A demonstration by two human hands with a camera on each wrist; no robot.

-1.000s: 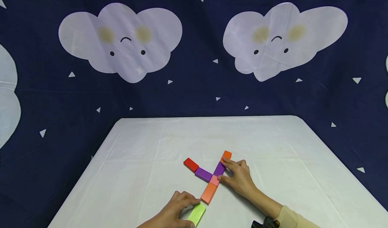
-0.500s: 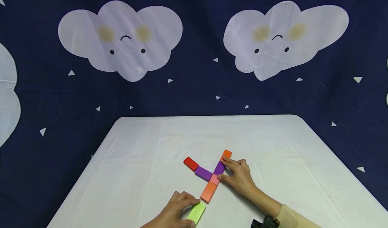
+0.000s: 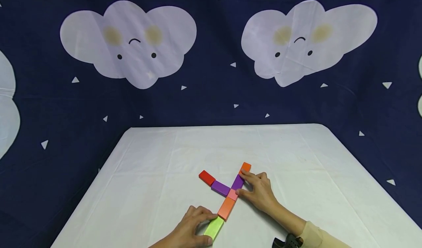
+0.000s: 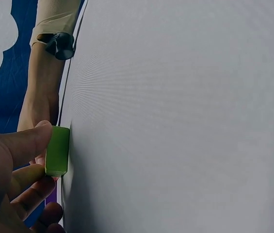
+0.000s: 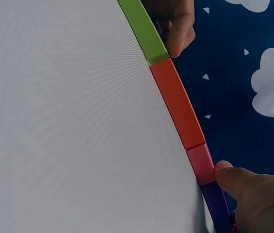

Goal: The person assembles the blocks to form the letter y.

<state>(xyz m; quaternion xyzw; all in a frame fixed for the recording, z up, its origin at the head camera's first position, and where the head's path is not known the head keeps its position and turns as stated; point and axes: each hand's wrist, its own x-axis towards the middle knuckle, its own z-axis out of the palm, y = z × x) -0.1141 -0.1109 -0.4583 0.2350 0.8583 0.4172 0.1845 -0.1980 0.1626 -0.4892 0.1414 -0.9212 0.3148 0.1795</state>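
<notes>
In the head view, my left hand [image 3: 191, 228] pinches a lime-green block [image 3: 214, 227] lengthwise between thumb and fingers. The green block's far end meets the lower end of a light orange block [image 3: 226, 208]. Beyond that, a short pink block [image 3: 232, 194], a purple block [image 3: 237, 182] and a bright orange block [image 3: 245, 167] continue the slanting row. My right hand [image 3: 260, 191] rests along the row's right side. Its thumb touches the pink block [image 5: 201, 164], and its index fingertip lies where purple and bright orange meet. The left wrist view shows the green block [image 4: 57, 151] end-on.
A second purple block [image 3: 220, 188] branches left from the pink one, with a red block [image 3: 207, 178] at its outer end. All lie on a white-covered table [image 3: 158, 160]. A dark blue cloth with clouds [image 3: 211, 105] hangs behind the table's far edge.
My left hand has slid the green block slightly up, closing the small gap to the light orange block. The right hand has stayed in place on the row.
</notes>
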